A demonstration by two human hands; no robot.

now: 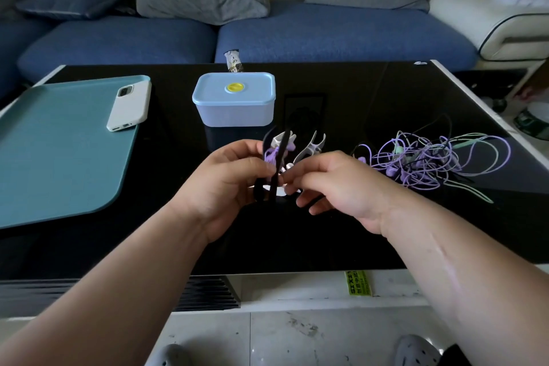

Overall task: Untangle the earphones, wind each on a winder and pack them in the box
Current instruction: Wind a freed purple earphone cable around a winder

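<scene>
We see both hands at desk centre, left hand (237, 175) and right hand (329, 184), each grip pinched on a thin black earphone cord (276, 163) over white plastic winders (310, 147). Cord looks light, limp, snag-prone; best pinched near the plug. Purple-and-mint tangled earphone pile (430, 162) lies right; lidded pale-blue plastic box (234, 101) behind.

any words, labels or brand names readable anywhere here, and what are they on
"SIXI" or similar, only partly readable: large letters on the yellow-green sticker on the table's front edge; its smaller print is too small to read.
Dark handwritten-style characters on the small wrapper behind the box: too blurred to read.
Box lid, phone and tray: no readable text.
</scene>
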